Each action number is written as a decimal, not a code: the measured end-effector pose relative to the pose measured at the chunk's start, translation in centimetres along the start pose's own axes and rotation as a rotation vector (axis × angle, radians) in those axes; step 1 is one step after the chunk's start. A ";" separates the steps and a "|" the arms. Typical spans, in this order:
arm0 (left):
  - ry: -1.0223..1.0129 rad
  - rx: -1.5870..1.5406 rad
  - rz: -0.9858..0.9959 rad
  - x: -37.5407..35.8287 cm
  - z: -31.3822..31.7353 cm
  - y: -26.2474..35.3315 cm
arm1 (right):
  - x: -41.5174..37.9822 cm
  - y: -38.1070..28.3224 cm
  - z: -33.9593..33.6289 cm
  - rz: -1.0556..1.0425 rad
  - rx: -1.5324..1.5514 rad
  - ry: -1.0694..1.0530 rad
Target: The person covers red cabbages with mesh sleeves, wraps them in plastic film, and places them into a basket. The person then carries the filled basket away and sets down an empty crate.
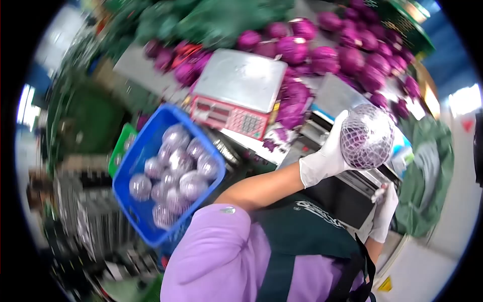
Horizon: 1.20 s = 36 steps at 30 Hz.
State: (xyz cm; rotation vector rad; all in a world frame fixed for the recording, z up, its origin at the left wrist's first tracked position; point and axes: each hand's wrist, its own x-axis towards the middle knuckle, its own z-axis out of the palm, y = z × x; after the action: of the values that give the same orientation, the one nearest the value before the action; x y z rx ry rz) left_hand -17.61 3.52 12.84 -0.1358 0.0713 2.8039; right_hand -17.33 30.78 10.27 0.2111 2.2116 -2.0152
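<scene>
My left hand (326,155), in a white glove, is closed around a round red cabbage (367,137) in a white mesh net with shiny clear film. It holds the cabbage up over a wrapping machine (347,199) with a dark panel. At the machine's right end is my right hand (385,209), also gloved, its fingers curled together; what they grip is too small to make out. Beyond the machine, bare red cabbages (350,60) are heaped on the table. A scale (241,80) with a red keypad stands left of my left hand.
A blue crate (132,214) of wrapped cabbages stands at my left, below the scale. Green netting or sacks (226,22) lie at the far side. Green sheeting (427,176) hangs at the right. A dark green crate (402,22) sits at the far right.
</scene>
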 end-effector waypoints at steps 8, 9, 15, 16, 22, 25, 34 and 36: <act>-0.048 -0.121 0.637 -17.8 -6.4 6.2 | -1.2 -2.2 12.2 -0.018 -0.192 -0.446; -0.012 -0.169 0.704 -20.3 -7.3 6.8 | -1.3 -2.6 13.7 -0.076 -0.271 -0.538; 0.753 0.237 1.150 -37.5 -14.9 8.1 | -2.4 -2.4 19.4 -0.047 -0.352 -0.690; 0.892 0.270 1.216 -40.3 -15.9 8.6 | -2.9 -2.3 20.0 -0.022 -0.351 -0.708; 1.547 0.502 1.444 -52.1 -20.8 12.2 | -4.1 -1.3 22.0 0.012 -0.333 -0.735; 1.712 0.823 1.420 -53.7 -25.7 13.5 | -4.8 -1.1 23.2 0.024 -0.344 -0.741; 1.847 1.513 0.701 -53.7 -34.7 12.6 | -6.3 -1.8 24.6 0.018 -0.369 -0.691; 1.737 1.710 0.761 -55.3 -37.0 13.0 | -6.4 -2.0 24.8 0.043 -0.378 -0.686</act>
State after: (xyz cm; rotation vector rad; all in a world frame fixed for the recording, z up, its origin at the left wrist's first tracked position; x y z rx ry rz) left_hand 33.28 -29.07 -17.91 -1.9872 2.7899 1.0493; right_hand -11.15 5.85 11.20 -0.4082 2.0257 -1.3174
